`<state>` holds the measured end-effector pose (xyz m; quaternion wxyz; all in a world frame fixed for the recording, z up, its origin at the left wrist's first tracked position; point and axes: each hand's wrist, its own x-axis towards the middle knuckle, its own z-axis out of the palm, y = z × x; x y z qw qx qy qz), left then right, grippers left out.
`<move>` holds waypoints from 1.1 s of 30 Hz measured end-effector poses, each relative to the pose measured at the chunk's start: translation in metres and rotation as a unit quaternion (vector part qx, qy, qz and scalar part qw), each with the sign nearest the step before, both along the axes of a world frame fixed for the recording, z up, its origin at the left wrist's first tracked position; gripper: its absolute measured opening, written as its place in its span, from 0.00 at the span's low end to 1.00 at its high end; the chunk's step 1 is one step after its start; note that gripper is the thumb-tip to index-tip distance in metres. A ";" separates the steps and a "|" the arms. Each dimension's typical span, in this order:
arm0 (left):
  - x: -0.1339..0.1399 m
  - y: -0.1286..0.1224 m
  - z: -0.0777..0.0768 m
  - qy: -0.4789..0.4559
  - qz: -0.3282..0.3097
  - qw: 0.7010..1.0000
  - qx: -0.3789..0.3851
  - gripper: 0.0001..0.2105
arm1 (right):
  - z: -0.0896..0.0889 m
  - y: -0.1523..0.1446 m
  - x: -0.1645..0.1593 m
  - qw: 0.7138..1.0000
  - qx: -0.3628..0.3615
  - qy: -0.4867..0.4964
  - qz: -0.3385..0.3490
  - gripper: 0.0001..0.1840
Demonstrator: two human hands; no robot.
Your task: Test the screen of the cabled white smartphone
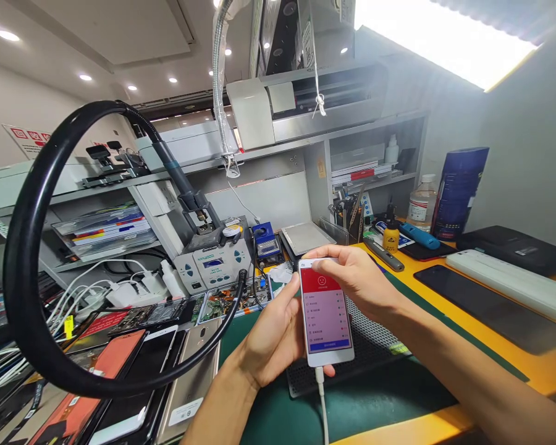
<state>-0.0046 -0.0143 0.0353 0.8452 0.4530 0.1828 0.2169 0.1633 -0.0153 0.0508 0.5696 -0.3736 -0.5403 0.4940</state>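
Holding a white phone (327,315) up before the camera, right of centre, with its top leaning towards 11 o'clock. Gripping it with both hands — at 8 o'clock with the left hand (278,340), closed about the side with the thumb along the edge, and at 1 o'clock with the right hand (354,275), closed on the top corner with the thumb over the front. Showing on the lit screen: a red band with a frowning face, a list below, a blue bar at 6 o'clock. Plugged in at the bottom to a white cable (321,392), running down towards 6 o'clock.

Raised above a dark perforated pad (370,358) and a green mat (278,405). Set out at 9 o'clock, a tray of circuit boards (257,290); farther off at 10, a grey soldering-type station (213,267), joined to a thick black hose (21,247) looping far to the left. Laid between 8 and 9, a gold phone (197,361). Found at 3 o'clock, a black slab-like phone (484,303) on the yellow worktop (547,371); between 1 and 2, a yellow bottle (390,240) — and, beyond it, a clear bottle (421,207)
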 end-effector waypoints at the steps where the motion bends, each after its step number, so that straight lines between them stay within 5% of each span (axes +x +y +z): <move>1: 0.000 0.000 0.000 0.001 -0.001 1.000 0.001 0.32 | 0.000 0.000 0.000 1.000 0.000 -0.001 -0.001 0.09; 33: 0.000 0.006 -0.005 0.015 -0.011 0.999 -0.027 0.33 | -0.006 0.006 -0.003 0.998 -0.003 -0.060 -0.023 0.21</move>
